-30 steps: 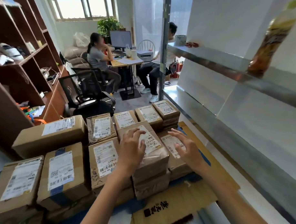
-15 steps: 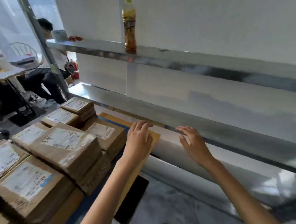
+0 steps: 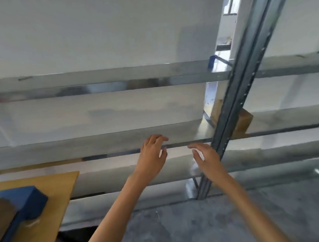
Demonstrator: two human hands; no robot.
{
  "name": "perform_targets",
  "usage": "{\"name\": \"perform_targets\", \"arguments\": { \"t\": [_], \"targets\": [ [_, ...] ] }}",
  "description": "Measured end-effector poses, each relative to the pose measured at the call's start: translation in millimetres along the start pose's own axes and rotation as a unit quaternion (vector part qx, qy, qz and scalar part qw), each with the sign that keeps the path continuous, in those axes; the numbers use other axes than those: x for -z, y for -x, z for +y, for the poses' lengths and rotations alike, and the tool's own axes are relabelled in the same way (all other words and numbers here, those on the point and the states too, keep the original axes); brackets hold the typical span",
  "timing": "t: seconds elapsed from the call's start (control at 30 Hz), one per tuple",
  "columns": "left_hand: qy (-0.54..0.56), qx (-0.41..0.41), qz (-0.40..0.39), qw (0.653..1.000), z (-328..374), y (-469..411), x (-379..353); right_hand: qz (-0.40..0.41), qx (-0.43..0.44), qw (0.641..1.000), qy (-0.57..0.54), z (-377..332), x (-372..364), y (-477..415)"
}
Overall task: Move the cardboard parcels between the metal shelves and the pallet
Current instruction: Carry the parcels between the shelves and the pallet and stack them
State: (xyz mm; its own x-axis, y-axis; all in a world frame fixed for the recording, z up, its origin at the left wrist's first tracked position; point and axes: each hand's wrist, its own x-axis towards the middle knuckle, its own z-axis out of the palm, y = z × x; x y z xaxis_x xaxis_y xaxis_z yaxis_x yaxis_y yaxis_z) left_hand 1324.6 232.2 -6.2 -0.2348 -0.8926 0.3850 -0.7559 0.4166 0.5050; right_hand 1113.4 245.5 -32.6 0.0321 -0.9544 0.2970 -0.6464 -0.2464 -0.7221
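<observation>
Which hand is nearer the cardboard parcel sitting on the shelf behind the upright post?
Right. The right hand hovers just below-left of the cardboard parcel, beside the upright post; the left hand is farther left along the shelf edge.

It looks like a storeroom, with long metal shelves [image 3: 106, 81], a cardboard box [image 3: 242, 120] and a grey concrete floor [image 3: 221, 218].

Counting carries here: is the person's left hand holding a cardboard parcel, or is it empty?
Empty. The left hand is open, its fingers loosely spread in front of the grey metal shelf, with nothing gripped in it.
</observation>
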Motion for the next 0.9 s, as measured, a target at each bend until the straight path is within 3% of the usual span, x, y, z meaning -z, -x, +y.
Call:
{"name": "perform_targets", "arguments": {
  "t": [0.23, 0.43, 0.67, 0.9],
  "targets": [
    [0.040, -0.057, -0.047, 0.996, 132, -57, -130, 0.054, -0.076, 0.995, 0.039, 116, 144, 11],
    [0.056, -0.075, -0.059, 0.994, 198, -96, -195, 0.063, -0.121, 0.990, 0.026, 181, 213, 16],
    [0.038, -0.042, -0.094, 0.994, 222, -143, -247, 0.068, -0.183, 0.981, -0.005, 245, 239, -41],
    [0.034, -0.008, -0.087, 0.996, 220, -206, -302, 0.053, -0.173, 0.982, 0.049, 297, 246, -165]
  ]
}}
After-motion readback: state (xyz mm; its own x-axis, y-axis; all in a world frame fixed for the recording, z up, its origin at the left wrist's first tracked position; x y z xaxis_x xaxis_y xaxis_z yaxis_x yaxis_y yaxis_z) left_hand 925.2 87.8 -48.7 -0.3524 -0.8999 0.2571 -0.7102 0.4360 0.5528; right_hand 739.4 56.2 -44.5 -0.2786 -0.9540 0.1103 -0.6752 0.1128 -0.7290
